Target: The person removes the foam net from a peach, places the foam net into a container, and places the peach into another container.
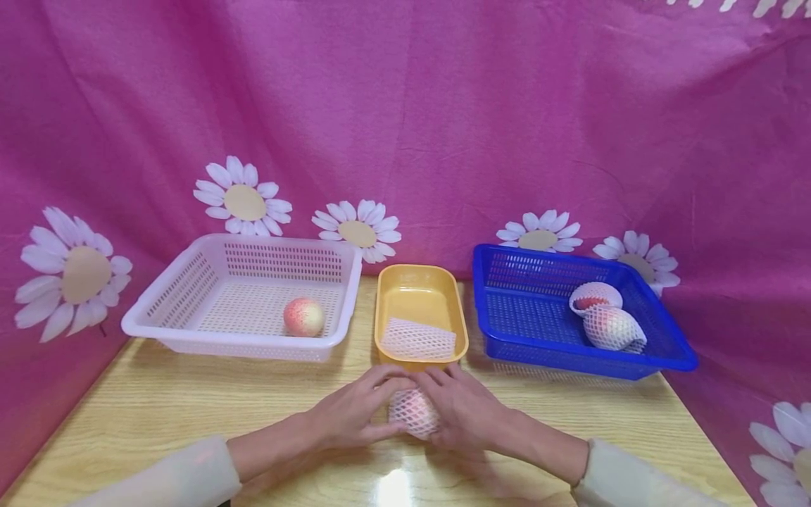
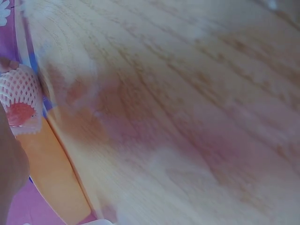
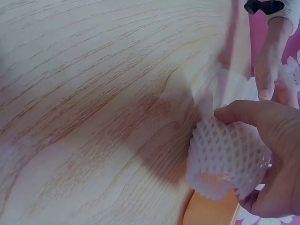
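Note:
A peach in a white foam net sleeve (image 1: 413, 413) is between my two hands at the table's front middle. My right hand (image 1: 467, 410) grips the sleeve from the right, its thumb (image 3: 239, 111) lying over the mesh. From the other side my left hand (image 1: 355, 410) holds it, with thumb and fingers curved round it. In the left wrist view, red peach skin (image 2: 21, 114) shows at the sleeve's open end. Just beyond the hands, a yellow tray (image 1: 412, 282) holds a flat foam net sleeve (image 1: 418, 339).
At the left, a white basket (image 1: 241, 345) holds one bare peach (image 1: 304, 317). A blue basket (image 1: 557, 357) at the right holds two net-sleeved peaches (image 1: 610, 328). A pink flowered cloth (image 1: 431, 127) hangs behind the wooden table (image 1: 304, 380).

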Demonstrator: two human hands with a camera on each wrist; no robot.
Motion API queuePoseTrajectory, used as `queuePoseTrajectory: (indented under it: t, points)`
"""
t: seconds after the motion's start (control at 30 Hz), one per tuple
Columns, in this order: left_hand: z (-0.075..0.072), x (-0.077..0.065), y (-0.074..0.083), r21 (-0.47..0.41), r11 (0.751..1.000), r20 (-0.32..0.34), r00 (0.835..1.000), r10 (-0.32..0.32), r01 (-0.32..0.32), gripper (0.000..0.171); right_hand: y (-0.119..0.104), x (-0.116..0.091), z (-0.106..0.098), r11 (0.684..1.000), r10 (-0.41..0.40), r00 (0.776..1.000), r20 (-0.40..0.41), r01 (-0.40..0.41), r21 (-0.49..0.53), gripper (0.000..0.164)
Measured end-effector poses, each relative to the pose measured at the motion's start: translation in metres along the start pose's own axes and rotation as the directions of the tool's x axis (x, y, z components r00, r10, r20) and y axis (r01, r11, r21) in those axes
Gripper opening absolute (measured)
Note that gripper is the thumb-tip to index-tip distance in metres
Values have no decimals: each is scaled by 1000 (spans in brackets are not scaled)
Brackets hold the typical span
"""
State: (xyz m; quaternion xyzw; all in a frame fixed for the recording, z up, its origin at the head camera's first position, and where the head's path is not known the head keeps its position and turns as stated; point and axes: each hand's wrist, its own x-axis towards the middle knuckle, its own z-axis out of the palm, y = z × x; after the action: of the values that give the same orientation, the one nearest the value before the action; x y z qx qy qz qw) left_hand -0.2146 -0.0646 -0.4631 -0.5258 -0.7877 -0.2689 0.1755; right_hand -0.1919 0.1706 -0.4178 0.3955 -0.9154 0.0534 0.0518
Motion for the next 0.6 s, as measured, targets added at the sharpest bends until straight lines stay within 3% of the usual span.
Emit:
queuePoseTrajectory:
  t: [0.2, 0.6]
  points:
    - [-2, -1, 2, -2, 1000, 9, 1000, -18, 18, 56, 1, 0, 1, 999, 25, 1000, -5, -25, 37, 89]
    - [0, 0, 0, 26, 1000, -1, 1000, -3, 3, 52, 2, 1, 3, 999, 17, 998, -68, -14, 45, 90]
